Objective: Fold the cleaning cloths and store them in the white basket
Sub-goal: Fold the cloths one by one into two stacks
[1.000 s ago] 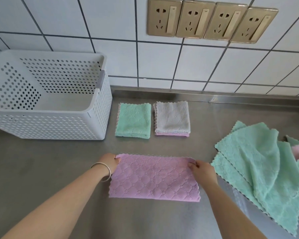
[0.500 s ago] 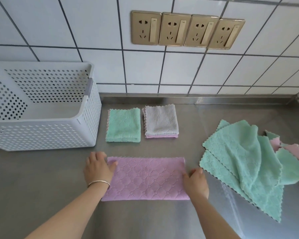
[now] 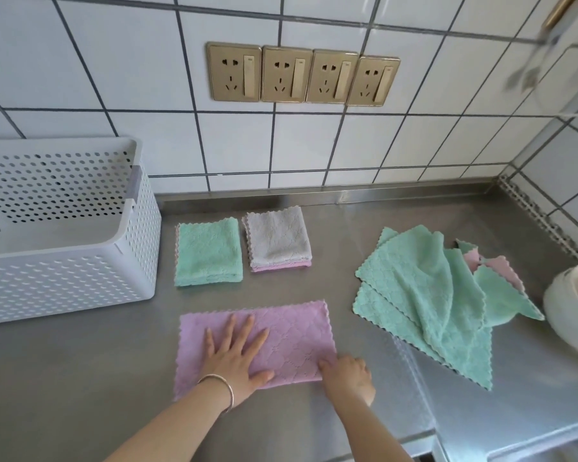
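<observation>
basket left, folded cloths centre, loose pile right, possibly overlapping

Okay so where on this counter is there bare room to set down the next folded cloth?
Bare steel lies behind the folded grey cloth toward the wall, between it and the unfolded green pile, and in front of the white basket. The right side is crowded by that pile and a white bowl.

White tiled wall up top carries four gold sockets; steel counter fills the lower frame.
</observation>
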